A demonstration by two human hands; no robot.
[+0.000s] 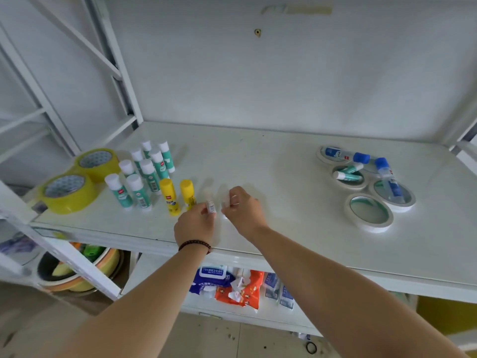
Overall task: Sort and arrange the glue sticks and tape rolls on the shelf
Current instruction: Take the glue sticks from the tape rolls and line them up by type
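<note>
White shelf (258, 161) has glue sticks (144, 174) standing sorted at left, both hands (196, 223) (242, 210) pinch small pale sticks, while the right pile (366, 182) waits unsorted.

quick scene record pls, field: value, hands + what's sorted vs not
left hand: pinches a small white glue stick, upright near the shelf's front
right hand: pinches a small white item, too blurred to name
sorted, shelf left: two yellow tape rolls, teal glue sticks standing in rows, two yellow glue sticks upright beside them
unsorted, shelf right: white tape rolls lying flat, blue-capped glue bottles and teal sticks lying across them
shelf: white, wall behind
</note>
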